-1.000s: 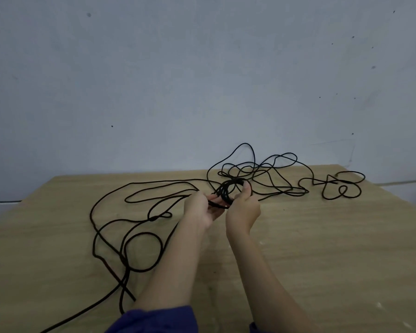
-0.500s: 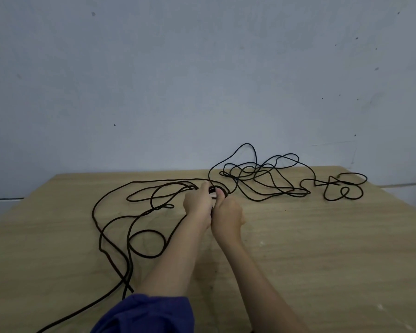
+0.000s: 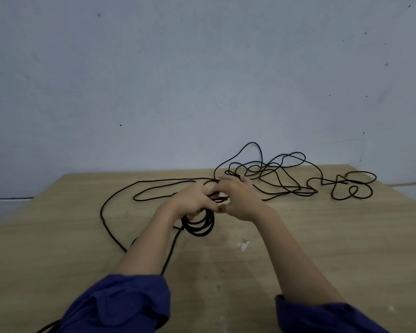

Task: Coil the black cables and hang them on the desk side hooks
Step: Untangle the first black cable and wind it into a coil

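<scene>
table [image 3: 322, 248] is light wood grain, scuffed, with white flecks [image 3: 244, 245] near the middle; its far edge meets a pale blue-grey wall [image 3: 202, 80] dotted with dark specks; a thin dark line [image 3: 10, 198] runs along the wall left of the table; black cable [image 3: 101, 213] lies loose over the far half of the table in one wide sweep on the left; it bunches into a tangle [image 3: 269, 168] at the far edge right of centre, with one loop standing up against the wall; a smaller knot of loops [image 3: 351, 186] lies further right; left grip [image 3: 195, 203] is closed round a coil [image 3: 201, 230] of several turns that hangs below the fingers, just above the table; right grip [image 3: 238, 198] is just beside it, fingers reaching over toward the coil with a strand crossing them; motion blur there, so can't tell whether it pinches the strand or only touches it; dark blue sleeves [image 3: 120, 304] are pushed up the forearms and cut off by the bottom edge; the cable runs behind the left forearm and leaves frame at bottom left; the table's sides and near edge are out of frame; cable ends in the right-hand knot are too small to make out
</scene>
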### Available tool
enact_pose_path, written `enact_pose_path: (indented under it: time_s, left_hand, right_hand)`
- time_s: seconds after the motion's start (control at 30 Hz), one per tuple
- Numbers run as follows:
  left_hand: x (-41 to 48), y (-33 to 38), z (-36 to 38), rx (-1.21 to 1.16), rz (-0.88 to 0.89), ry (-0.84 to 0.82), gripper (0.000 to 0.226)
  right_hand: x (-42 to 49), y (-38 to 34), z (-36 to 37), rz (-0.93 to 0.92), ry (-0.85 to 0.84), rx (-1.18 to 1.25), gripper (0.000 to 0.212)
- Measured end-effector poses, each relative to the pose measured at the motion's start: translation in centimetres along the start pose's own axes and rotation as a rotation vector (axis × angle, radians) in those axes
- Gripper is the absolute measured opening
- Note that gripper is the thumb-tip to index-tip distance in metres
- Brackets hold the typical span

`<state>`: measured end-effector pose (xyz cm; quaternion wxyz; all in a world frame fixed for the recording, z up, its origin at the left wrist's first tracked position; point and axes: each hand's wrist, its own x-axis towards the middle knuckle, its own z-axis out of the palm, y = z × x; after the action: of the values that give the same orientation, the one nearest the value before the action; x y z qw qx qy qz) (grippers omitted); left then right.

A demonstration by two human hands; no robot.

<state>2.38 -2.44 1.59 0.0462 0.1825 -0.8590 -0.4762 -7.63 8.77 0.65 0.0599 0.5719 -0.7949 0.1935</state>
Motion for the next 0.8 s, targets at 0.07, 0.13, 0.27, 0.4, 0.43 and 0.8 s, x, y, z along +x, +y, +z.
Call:
enact_pose_path:
  time_s: [0.07, 0.13, 0.27, 0.4, 0.43, 0.8]
  left_hand:
    - [-0.2, -0.2, -0.7, -0.005, 0.006, 0.024, 0.011]
    - [-0.5, 0.0, -1.0, -0.043, 0.028, 0.072, 0.02]
    - [-0.2, 0.3, -1.6, -0.196, 0.124, 0.211, 0.025]
    - [0.1, 0.1, -2.4, -0.072, 0.243, 0.429, 0.025]
    - [0.2, -0.2, -2.7, -0.012, 0.264, 0.509, 0.032]
    - [1.3, -1.2, -3.0, 0.113, 0.242, 1.015, 0.058]
  right_hand:
    - [0.2, 1.2, -0.1, 0.058, 0.027, -0.036, 0.019]
    - [0.5, 1.9, -0.2, 0.064, 0.107, -0.041, 0.021]
    - [1.0, 2.9, -1.0, 0.085, 0.218, -0.162, 0.05]
    - [0.9, 4.5, -2.1, 0.225, 0.218, -0.213, 0.043]
    - [0.6, 4.9, -2.3, 0.262, 0.253, -0.233, 0.039]
    - [-0.7, 8.5, -1.1, 0.456, 0.793, -0.496, 0.014]
